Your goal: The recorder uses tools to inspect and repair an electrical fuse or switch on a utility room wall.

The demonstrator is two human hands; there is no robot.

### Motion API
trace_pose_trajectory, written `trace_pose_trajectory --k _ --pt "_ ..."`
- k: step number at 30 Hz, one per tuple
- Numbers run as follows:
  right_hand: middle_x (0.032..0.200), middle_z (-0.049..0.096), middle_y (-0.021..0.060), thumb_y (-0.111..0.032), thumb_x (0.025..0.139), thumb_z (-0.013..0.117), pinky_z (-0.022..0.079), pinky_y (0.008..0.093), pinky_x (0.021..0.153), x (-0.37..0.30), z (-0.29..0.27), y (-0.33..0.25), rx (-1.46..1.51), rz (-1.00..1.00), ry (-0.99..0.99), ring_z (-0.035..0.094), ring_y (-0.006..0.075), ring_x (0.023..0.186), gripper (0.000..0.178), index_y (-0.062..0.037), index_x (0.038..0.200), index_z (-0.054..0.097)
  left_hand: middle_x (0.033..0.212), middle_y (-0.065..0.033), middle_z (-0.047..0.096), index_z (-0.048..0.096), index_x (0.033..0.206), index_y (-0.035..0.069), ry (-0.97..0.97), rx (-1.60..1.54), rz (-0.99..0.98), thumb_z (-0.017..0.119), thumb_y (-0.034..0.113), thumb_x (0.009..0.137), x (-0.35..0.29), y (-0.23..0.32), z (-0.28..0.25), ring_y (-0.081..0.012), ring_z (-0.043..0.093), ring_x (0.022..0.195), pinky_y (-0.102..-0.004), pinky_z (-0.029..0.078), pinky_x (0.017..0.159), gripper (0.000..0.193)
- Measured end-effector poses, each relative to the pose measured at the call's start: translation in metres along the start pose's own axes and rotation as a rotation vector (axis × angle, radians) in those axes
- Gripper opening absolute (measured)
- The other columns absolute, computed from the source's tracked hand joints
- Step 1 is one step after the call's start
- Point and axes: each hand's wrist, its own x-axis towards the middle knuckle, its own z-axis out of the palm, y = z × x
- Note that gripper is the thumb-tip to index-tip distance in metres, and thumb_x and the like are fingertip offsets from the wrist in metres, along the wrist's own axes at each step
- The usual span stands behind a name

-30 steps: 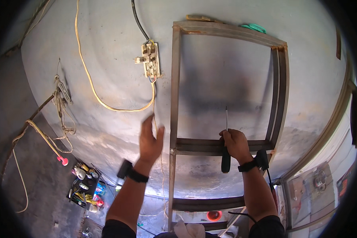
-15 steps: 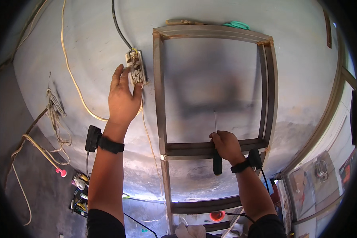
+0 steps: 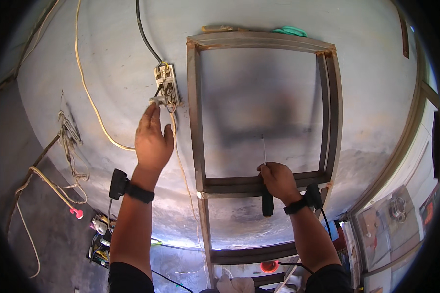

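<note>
While gripping screwdriver [image 3: 267, 204] in closed right hand [image 3: 279, 181] before metal frame [image 3: 194, 122] at right, holds left hand [image 3: 152, 146] with thumb spread and fingertips [image 3: 154, 107] at pale lever [image 3: 158, 99] of switch [image 3: 167, 78] on far wall [image 3: 112, 63], left.

The switch [image 3: 167, 84] is on the wall [image 3: 112, 53], left of the frame [image 3: 194, 97]. The left hand [image 3: 153, 145] is at the switch's lower left side; the right hand [image 3: 279, 180], with the screwdriver [image 3: 267, 205] in it, is before the frame. Cord [image 3: 68, 127] hangs farther left.
</note>
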Motion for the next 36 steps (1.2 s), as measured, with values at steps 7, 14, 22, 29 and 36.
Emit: trace_pose_trajectory --k 7,14,22,29,36 --pt "0.077 0.066 0.0197 -0.033 0.095 0.043 0.049 0.0482 0.075 0.002 -0.001 0.003 -0.011 0.002 -0.023 0.064 0.0400 0.079 0.042 -0.0007 0.084 0.068 0.142 -0.0204 0.049 0.051 0.131 -0.007 -0.039 0.043 -0.013 0.061 0.002 0.083 -0.022 0.000 0.023 -0.0360 0.052 0.125 -0.0427 0.045 0.104 0.050" --pt "0.069 0.067 0.0124 -0.031 0.095 0.043 0.051 0.0376 0.068 0.001 0.000 0.003 -0.018 -0.039 0.003 0.066 0.0272 0.066 0.042 0.0009 0.092 0.070 0.143 -0.0195 0.049 0.055 0.127 -0.007 -0.094 0.042 -0.051 0.061 0.005 0.083 -0.034 -0.003 0.039 -0.0354 0.053 0.125 -0.0441 0.046 0.101 0.046" --pt "0.076 0.066 0.0198 -0.033 0.095 0.046 0.049 0.0473 0.071 0.001 0.001 0.000 0.001 -0.026 0.011 0.064 0.0403 0.076 0.041 -0.0008 0.081 0.067 0.144 -0.0188 0.048 0.056 0.127 -0.003 -0.254 0.039 -0.068 0.061 0.008 0.084 -0.024 -0.012 0.050 -0.0359 0.056 0.121 -0.0437 0.049 0.097 0.045" --pt "0.067 0.065 0.0142 -0.033 0.095 0.046 0.051 0.0447 0.070 0.000 -0.002 -0.004 0.060 -0.009 -0.009 0.066 0.0349 0.070 0.040 -0.0023 0.083 0.069 0.140 -0.0197 0.052 0.054 0.129 -0.003 -0.241 -0.072 -0.187 0.062 0.013 0.087 -0.048 0.000 0.029 -0.0389 0.056 0.120 -0.0423 0.050 0.097 0.046" --pt "0.067 0.065 0.0134 -0.031 0.096 0.043 0.051 0.0443 0.070 -0.002 -0.006 -0.004 0.013 -0.036 -0.011 0.065 0.0345 0.069 0.040 -0.0016 0.085 0.069 0.127 -0.0213 0.060 0.048 0.138 -0.002 -0.289 -0.777 -0.605 0.056 0.037 0.099 -0.125 0.072 -0.001 -0.0305 0.062 0.113 -0.0380 0.049 0.095 0.055"
